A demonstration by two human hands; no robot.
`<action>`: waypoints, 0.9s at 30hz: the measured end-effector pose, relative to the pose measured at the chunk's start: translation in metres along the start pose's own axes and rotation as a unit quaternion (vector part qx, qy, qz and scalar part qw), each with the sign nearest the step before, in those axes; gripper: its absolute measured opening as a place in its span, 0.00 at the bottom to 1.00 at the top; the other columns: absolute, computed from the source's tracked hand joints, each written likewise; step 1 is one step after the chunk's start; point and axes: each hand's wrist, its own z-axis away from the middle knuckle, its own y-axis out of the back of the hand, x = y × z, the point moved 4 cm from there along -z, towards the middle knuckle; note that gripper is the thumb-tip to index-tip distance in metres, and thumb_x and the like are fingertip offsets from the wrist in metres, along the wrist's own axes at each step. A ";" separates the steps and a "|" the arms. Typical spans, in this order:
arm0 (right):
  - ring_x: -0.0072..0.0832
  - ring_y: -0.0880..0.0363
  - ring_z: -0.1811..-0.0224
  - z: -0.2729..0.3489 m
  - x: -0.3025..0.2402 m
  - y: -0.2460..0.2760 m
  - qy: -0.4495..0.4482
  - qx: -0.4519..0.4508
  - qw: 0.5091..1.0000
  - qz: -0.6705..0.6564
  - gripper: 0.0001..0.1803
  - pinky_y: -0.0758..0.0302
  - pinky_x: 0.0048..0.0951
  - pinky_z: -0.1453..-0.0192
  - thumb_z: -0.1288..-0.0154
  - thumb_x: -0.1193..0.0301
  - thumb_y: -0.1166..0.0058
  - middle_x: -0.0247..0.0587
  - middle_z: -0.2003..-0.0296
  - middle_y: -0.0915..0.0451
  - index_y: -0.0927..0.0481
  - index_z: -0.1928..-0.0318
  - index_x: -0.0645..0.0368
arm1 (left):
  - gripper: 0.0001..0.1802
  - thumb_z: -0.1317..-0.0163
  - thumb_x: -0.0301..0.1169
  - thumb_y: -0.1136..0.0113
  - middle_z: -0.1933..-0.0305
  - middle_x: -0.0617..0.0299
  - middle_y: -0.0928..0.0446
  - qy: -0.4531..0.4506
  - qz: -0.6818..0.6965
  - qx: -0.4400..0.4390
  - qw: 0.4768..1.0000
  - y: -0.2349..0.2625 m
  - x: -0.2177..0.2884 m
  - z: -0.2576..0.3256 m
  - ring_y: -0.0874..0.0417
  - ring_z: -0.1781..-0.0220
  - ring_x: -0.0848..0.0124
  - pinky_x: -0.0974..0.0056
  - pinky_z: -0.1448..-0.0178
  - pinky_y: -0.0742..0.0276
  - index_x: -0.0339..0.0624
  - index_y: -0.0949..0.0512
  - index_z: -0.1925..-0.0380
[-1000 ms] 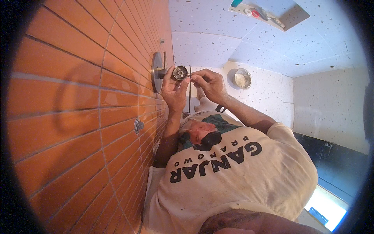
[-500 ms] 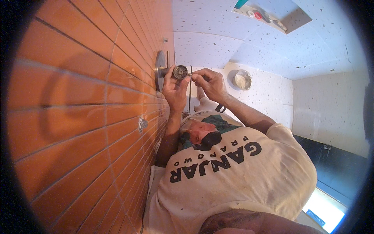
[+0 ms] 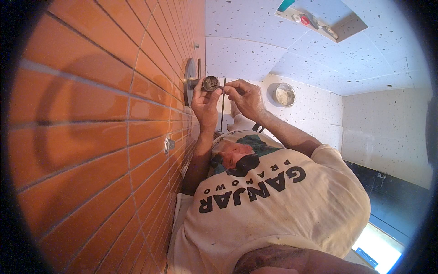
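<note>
My left hand [image 3: 206,107] is wrapped round a short, round metal fitting [image 3: 210,83]. Its hollow end shows, with dark parts inside. It sits just off a round metal plate [image 3: 188,82] on the tiled wall; whether it is joined to the plate is hard to see. My right hand [image 3: 245,95] pinches a thin, short, dark stick-like piece [image 3: 221,86] between thumb and forefinger. The tip of that piece meets the rim of the fitting on its right side. Its exact kind is too small to make out.
Orange tiles [image 3: 96,150] cover the wall at left, with a small metal outlet [image 3: 169,144] in it. A bowl-like container [image 3: 284,94] with pale contents stands on the speckled surface. Several small items [image 3: 315,22] lie in a recess at top right. A dark panel [image 3: 392,182] is at right.
The view has shifted slightly, so the wall and plate appear a little further right. The fitting's hollow end looks slightly different inside. Both hands keep their hold.
</note>
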 end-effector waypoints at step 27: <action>0.22 0.18 0.70 -0.007 -0.002 -0.004 -0.022 0.003 1.000 0.006 0.11 0.23 0.25 0.66 0.34 0.67 0.42 0.43 0.68 0.15 0.17 0.61 0.63 | 0.28 0.42 0.24 0.35 0.53 0.58 0.21 0.014 0.031 0.021 0.999 0.005 -0.007 -0.004 0.21 0.54 0.74 0.69 0.48 0.24 0.31 0.32 0.42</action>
